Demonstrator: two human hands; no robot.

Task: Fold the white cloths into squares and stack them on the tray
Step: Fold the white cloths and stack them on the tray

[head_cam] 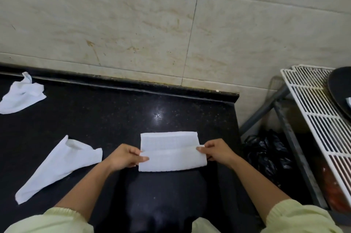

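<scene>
A white cloth (171,151) lies on the black counter (114,115), folded into a wide rectangle with its near flap turned over the far half. My left hand (125,156) pinches the flap's left end, and my right hand (216,150) pinches its right end. Two loose white cloths lie to the left: a long crumpled one (57,168) near the front and another crumpled one (20,96) at the far left. A dark round tray (340,88) sits at the right edge on a white wire rack (313,118), with a bit of white cloth on it.
A tiled wall (171,23) rises right behind the counter. Beyond the counter's right edge is a gap with a black plastic bag (266,155) on the floor and the grey metal frame (284,118) under the rack.
</scene>
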